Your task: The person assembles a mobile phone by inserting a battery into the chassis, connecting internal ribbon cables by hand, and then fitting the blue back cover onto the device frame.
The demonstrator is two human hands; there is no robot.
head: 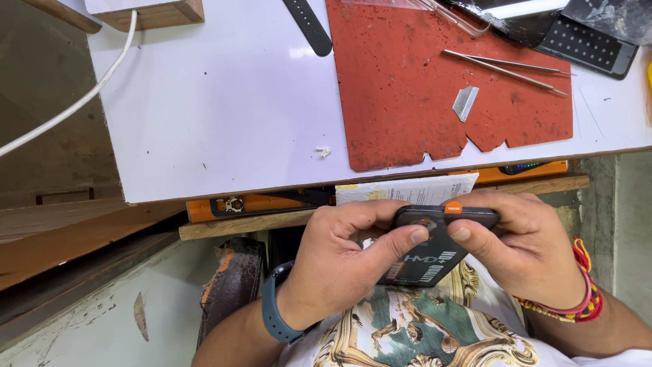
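Where it is: we've got the small dark device (445, 216) with an orange button up in both hands, off the counter (224, 115), just past its near edge and over our lap, with a dark printed packet (424, 261) touching it underneath.
Left grip: left hand (343, 261) closed on the device, thumb pressing on the packet side.
Right grip: right hand (526, 248) closed on the device's other end, thumb tucked under it.
Handling guess: looks light and stiff, smooth casing so probably a bit slippery, and we'd say fragile on the flat face. The packet looks thin and bendy.
Where to hold: by the short ends and side edges, pads off the flat face, like we're doing.
Count, in hand: one device, one packet.
Count, on the counter: one red mat (435, 75) toward the far right corner, one small metal blade (465, 102) on it, one pair of tweezers (506, 69), one black strap (308, 26) at the far edge, one white cable (75, 102) off the left edge.
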